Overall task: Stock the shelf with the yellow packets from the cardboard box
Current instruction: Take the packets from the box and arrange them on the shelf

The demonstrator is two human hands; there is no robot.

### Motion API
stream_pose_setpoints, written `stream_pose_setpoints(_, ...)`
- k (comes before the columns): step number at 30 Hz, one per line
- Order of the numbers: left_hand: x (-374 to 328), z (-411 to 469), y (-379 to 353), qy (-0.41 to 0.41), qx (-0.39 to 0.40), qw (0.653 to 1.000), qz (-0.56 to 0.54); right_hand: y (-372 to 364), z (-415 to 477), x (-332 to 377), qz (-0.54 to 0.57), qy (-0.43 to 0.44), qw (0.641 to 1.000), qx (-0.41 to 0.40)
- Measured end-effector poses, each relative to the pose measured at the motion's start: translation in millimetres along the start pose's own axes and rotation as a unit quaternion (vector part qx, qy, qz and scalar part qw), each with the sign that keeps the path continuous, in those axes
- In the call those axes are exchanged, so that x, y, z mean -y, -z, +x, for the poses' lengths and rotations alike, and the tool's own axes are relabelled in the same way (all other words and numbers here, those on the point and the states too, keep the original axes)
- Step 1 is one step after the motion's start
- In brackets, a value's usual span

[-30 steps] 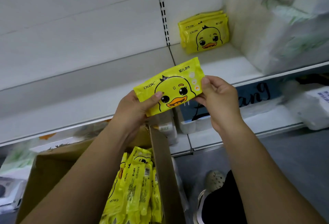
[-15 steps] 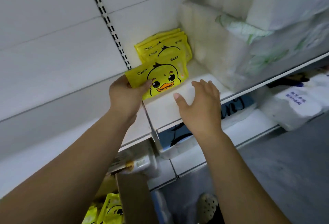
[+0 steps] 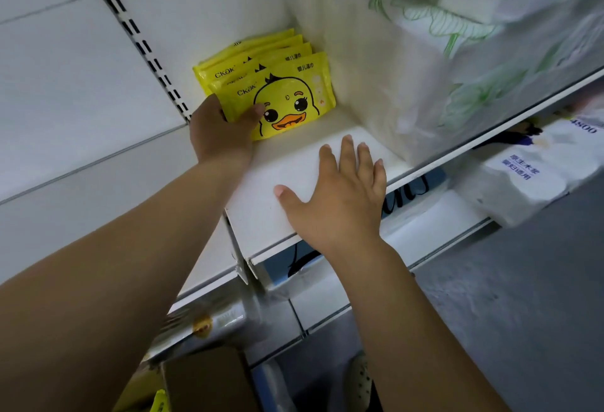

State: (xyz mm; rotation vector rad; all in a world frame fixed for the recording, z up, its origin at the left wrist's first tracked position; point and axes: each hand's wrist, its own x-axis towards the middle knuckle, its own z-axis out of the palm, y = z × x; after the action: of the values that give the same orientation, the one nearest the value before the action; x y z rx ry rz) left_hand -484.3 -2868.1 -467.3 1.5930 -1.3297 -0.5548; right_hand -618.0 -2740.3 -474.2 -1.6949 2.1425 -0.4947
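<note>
A yellow duck-face packet [image 3: 287,97] stands at the front of a row of several yellow packets [image 3: 248,55] leaning against the back of the white shelf [image 3: 294,163]. My left hand [image 3: 219,130] grips the front packet's lower left corner, thumb across its face. My right hand [image 3: 340,195] is spread flat with straight fingers over the shelf's front part, holding nothing. The cardboard box [image 3: 202,379] shows only a flap at the bottom edge, with a scrap of yellow packet [image 3: 158,406] beside it.
Large white plastic-wrapped tissue packs [image 3: 408,78] fill the shelf right of the yellow row. More white packs [image 3: 529,179] lie on the lower shelf at right. A slotted upright [image 3: 137,38] runs down the back wall. Grey floor is at lower right.
My left hand carried the packet from mid-air to the shelf and set it in front of the row. My right hand let go of it and now lies spread over the shelf.
</note>
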Motion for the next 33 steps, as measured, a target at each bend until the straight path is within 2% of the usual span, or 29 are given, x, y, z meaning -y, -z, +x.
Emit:
stream_pose_setpoints(10, 0.1, -3.8, 7.8, 0.022, 0.005, 0.999, 0.029, -0.3, 0.3, -1.5, 0.005, -0.003, 1.0, -0.015)
stream_pose_setpoints(14, 1.8, -22.2, 32.8, 0.059, -0.001, 0.998, -0.012, 9.3, -11.1, 0.5, 0.1, -0.013, 0.994, -0.043)
stream_pose_setpoints(18, 7.3, -56.6, 74.8, 0.034, 0.027, 0.999, -0.006, 16.7, -40.3, 5.4, 0.179, -0.016, 0.982, -0.063)
stream_pose_setpoints(21, 12.3, -91.8, 116.2, 0.003, 0.071, 0.996, 0.046, 15.2, -70.2, 9.1, 0.179, 0.013, 0.983, -0.037)
stream_pose_setpoints(26, 21.4, -155.2, 194.3, -0.003, 0.11, 0.979, 0.172, 2.7, -133.1, 31.5, 0.169, 0.077, 0.982, 0.028)
stream_pose_setpoints(29, 34.3, -190.0, 244.1, 0.0, 0.106, 0.953, 0.285, -12.6, -173.9, 58.2, 0.127, 0.145, 0.977, 0.094)
stream_pose_setpoints(33, 56.4, -239.9, 314.8, 0.048, 0.088, 0.939, 0.33, -39.7, -220.2, 91.9, 0.067, 0.228, 0.955, 0.176)
